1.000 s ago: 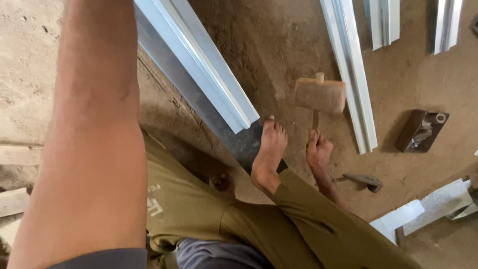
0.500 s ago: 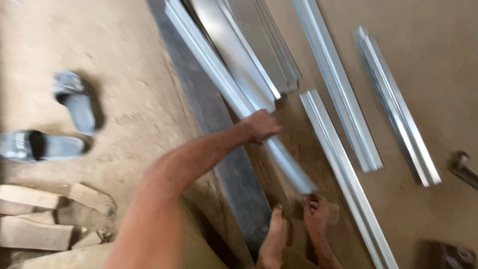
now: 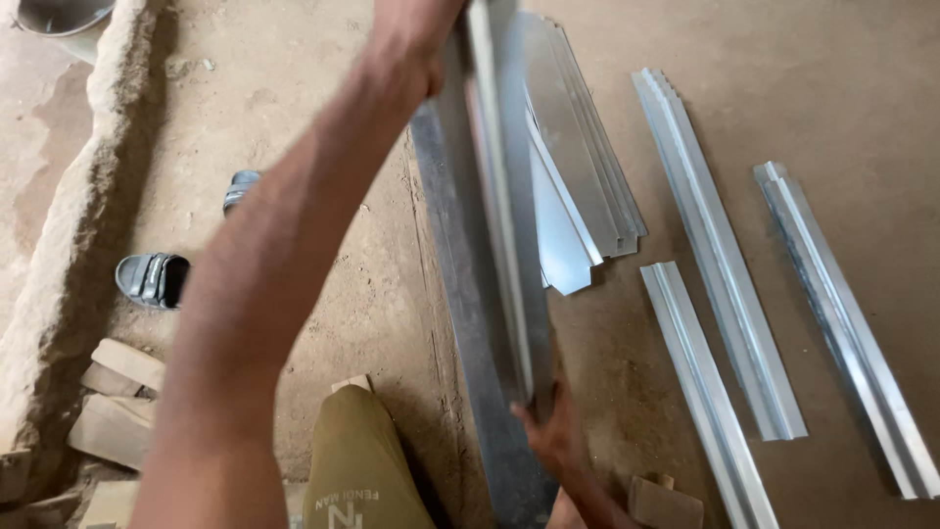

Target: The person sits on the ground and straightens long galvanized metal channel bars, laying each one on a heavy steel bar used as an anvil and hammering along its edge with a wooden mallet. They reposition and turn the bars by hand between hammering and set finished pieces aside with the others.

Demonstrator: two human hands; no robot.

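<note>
Both hands (image 3: 416, 39) gripping long metal strip (image 3: 499, 225), folded strips (image 3: 720, 274) alongside

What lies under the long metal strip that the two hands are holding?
Under the long folded silver metal strip lies a dark grey flat steel bar on the sandy brown floor. The strip covers part of the bar, so its right edge is hidden. The left hand and right hand hold the strip's ends.

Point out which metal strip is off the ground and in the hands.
The long strip over the dark beam: left hand grips its far end, right hand its near end. The others lie flat on the dirt.
</note>
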